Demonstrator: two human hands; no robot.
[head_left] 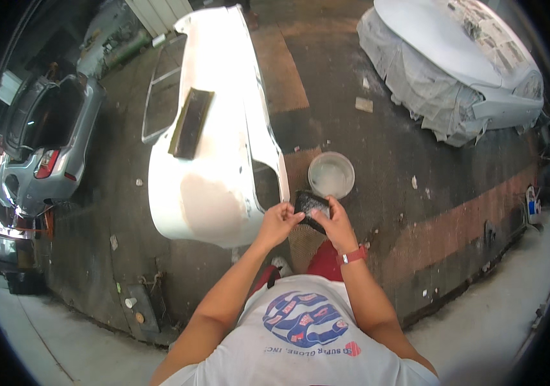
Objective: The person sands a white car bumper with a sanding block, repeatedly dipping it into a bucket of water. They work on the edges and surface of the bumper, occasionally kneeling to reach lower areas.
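In front of my body, a small dark piece that looks like wet black sandpaper [308, 203] is held between my two hands. My right hand [337, 225] grips it, the thumb lying across its face. At its left edge, my left hand [279, 223] is closed, with thumb and fingertips pinched at the sheet. Just beyond the sandpaper stands a round whitish bucket [331, 175] with cloudy liquid inside. A white car bumper [214, 186] lies to the left, its near end close to my left hand. Resting on the bumper is a long dark block [191, 123].
A silver car [69, 154] with its rear open stands far left. At the far right is a white car body [429, 32] draped with grey plastic sheeting [403, 77]. A frame [160, 90] lies beside the bumper. Small scraps dot the dark, patchy floor [378, 161].
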